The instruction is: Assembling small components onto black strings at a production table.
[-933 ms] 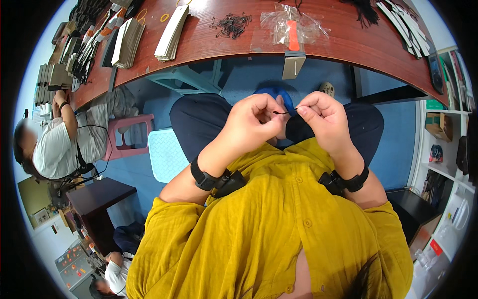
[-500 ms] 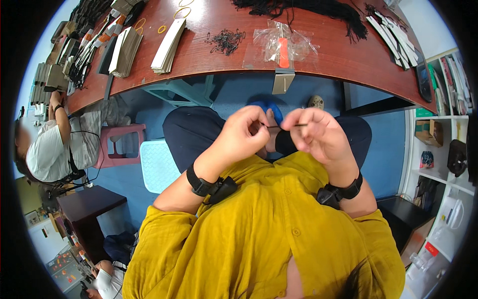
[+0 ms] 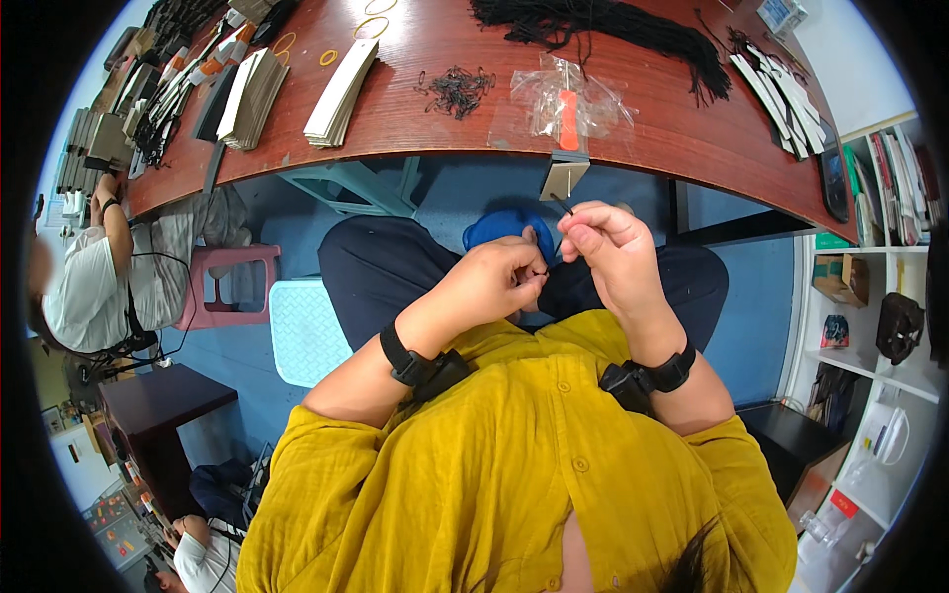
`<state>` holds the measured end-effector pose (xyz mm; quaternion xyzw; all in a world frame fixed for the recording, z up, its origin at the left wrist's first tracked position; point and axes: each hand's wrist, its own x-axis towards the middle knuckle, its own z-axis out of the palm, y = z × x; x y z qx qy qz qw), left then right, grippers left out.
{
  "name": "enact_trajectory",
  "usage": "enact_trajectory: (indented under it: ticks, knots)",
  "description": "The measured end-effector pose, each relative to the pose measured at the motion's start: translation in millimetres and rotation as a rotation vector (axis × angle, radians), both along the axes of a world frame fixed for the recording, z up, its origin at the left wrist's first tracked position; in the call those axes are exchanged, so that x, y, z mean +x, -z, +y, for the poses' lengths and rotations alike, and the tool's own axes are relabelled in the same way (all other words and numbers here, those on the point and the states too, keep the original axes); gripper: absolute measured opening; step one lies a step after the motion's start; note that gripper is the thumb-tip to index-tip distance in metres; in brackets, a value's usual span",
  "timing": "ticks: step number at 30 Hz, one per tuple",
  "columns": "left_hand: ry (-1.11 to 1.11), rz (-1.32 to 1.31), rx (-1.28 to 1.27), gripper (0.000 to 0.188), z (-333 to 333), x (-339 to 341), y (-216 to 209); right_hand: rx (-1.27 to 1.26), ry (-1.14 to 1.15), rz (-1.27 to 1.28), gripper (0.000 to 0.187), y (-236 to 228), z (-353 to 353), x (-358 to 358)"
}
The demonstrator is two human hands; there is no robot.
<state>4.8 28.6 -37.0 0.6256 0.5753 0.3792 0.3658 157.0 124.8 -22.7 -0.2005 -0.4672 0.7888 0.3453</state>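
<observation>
Both of my hands are raised over my lap, close together, in front of the table edge. My right hand [image 3: 615, 252] pinches a thin black cord-like piece [image 3: 561, 205], whose short end sticks out beyond the fingertips toward the table. Lower and to its left, my left hand [image 3: 504, 279] is closed in a pinch. Whatever lies between its thumb and fingers is too small to make out. On the table beyond are a pile of small black loops [image 3: 457, 92], a clear plastic bag with an orange strip [image 3: 568, 119], and a bundle of black cords [image 3: 613, 30].
Stacks of pale card strips [image 3: 341, 94] stand on the red-brown table [image 3: 415, 138]. A tan card piece [image 3: 564, 178] juts over its front edge. White strips [image 3: 781, 99] lie at the right. A light blue stool [image 3: 306, 331] and a seated person [image 3: 89, 296] are at my left.
My right hand has lifted toward the table and turned, tilting the black piece upward. My left hand has moved slightly down and right. The view has shifted slightly.
</observation>
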Motion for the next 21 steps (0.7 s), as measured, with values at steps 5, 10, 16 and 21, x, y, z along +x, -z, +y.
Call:
enact_trajectory:
  ticks: [5,10,16,21]
  knots:
    - [-0.002,-0.033,-0.043,0.008,2,2,-4,-0.475,-0.193,0.320,0.009,9,10,6]
    - [0.003,0.006,-0.017,0.008,3,0,1,-0.551,-0.161,0.286,0.009,13,13,1]
    - [-0.069,0.168,0.047,0.023,5,-5,-12,-0.277,0.012,0.019,0.017,20,8,1]
    - [-0.273,0.151,0.216,0.063,15,-3,-37,0.069,0.177,-0.190,0.038,4,-7,-3]
